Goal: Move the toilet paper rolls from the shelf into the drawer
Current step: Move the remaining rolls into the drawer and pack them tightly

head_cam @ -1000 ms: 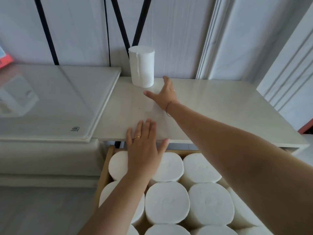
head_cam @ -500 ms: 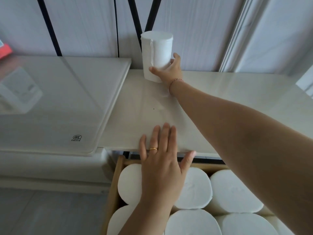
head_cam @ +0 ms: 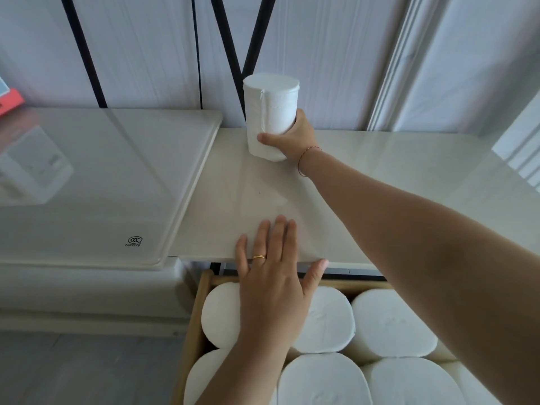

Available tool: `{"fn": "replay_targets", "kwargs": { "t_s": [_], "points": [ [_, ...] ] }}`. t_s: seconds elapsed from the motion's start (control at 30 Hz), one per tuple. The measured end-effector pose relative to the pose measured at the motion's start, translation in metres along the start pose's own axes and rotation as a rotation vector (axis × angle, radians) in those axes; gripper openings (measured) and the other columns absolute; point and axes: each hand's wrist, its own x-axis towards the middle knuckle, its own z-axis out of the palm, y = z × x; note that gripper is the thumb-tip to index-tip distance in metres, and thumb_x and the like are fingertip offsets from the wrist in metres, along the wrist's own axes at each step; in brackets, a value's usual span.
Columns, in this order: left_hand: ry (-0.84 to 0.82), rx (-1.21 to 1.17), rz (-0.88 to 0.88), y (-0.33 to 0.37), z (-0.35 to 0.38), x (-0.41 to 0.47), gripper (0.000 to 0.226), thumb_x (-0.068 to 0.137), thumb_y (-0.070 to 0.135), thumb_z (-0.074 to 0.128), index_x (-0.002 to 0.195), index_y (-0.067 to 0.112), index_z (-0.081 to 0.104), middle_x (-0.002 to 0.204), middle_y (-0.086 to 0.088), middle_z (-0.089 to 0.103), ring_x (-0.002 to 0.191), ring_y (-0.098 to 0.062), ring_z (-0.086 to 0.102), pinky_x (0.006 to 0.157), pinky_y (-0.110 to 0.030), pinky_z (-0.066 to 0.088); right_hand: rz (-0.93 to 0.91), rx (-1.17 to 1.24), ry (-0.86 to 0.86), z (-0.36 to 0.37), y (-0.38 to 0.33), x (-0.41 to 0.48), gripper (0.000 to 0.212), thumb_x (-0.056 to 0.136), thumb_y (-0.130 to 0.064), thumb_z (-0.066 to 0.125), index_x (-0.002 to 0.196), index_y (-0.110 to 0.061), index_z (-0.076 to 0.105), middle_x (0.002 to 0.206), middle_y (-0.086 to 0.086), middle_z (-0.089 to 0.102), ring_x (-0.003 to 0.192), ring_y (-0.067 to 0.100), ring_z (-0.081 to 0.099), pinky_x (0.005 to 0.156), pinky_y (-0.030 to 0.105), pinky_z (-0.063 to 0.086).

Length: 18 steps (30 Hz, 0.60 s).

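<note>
One white toilet paper roll [head_cam: 270, 106] stands upright at the back of the pale shelf [head_cam: 380, 176], against the wall. My right hand [head_cam: 293, 138] is wrapped around its lower half, thumb in front. My left hand [head_cam: 274, 276] lies flat, fingers spread, on the shelf's front edge and above the drawer. Below, the open wooden drawer [head_cam: 194, 328] holds several white rolls [head_cam: 388, 323] standing on end, packed tightly. My arms hide part of them.
A glass-topped white surface [head_cam: 87, 176] adjoins the shelf on the left, a little higher. A red-edged object [head_cam: 8, 99] sits at its far left. Black rods [head_cam: 230, 48] cross the white wall behind the roll. Grey floor [head_cam: 73, 372] lies at the lower left.
My right hand reached forward across the shelf and closed around the roll. The view has come closer to the shelf. My left hand stayed on the shelf edge.
</note>
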Motion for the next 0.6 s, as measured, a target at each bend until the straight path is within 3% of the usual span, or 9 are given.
{"fn": "replay_targets", "kwargs": {
  "t_s": [0.27,0.4,0.6],
  "points": [
    [0.026,0.018,0.009,-0.001,0.003,0.001,0.068,0.092,0.060,0.021,0.140,0.015,0.041,0.145,-0.006,0.043,0.136,-0.027,0.034,0.113,-0.049,0.016,-0.019,0.019,-0.035,-0.048,0.006,-0.061,0.076,0.061,-0.023,0.089,0.123,-0.020,0.045,0.117,-0.001,0.060,0.107,0.018,0.058,0.090,0.037,0.052],
    [0.036,0.018,0.010,0.000,0.004,0.001,0.069,0.092,0.061,0.021,0.141,0.015,0.037,0.148,-0.006,0.039,0.138,-0.027,0.030,0.113,-0.048,0.011,-0.027,0.018,-0.031,-0.073,0.005,-0.097,0.071,0.061,-0.020,0.089,0.115,-0.024,0.044,0.112,-0.003,0.060,0.104,0.016,0.058,0.086,0.033,0.051],
    [0.047,0.006,0.007,0.000,0.008,0.000,0.072,0.090,0.063,0.015,0.142,0.018,0.035,0.150,-0.003,0.035,0.140,-0.025,0.025,0.112,-0.047,0.008,0.005,-0.025,-0.020,-0.109,0.006,-0.151,0.081,0.061,-0.023,0.089,0.128,-0.017,0.042,0.118,0.000,0.059,0.107,0.016,0.057,0.084,0.030,0.048]
  ]
}}
